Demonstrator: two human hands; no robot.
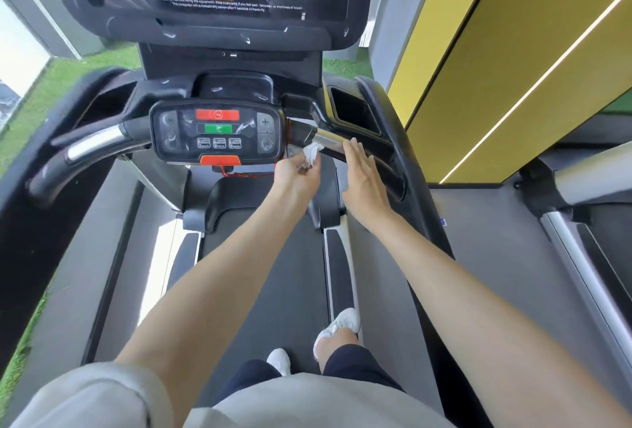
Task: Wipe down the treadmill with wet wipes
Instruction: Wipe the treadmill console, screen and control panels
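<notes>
A crumpled white wipe (312, 153) is bunched in my left hand (295, 176), fingers clamped on it, held up at the inner end of the treadmill (273, 273)'s right handlebar (330, 137), just beside the button panel (217, 132). My right hand (362, 174) is flat, fingers straight and together, tips at the bar's silver part, probably steadying me for scrubbing.

At the centre of the frame I see my left hand (295, 176) pinching a crumpled white wipe (313, 153) under the silver handlebar (330, 137), just right of the small control panel (217, 132). My right hand (364, 178) is flat, fingers straight, fingertips at that bar.
</notes>
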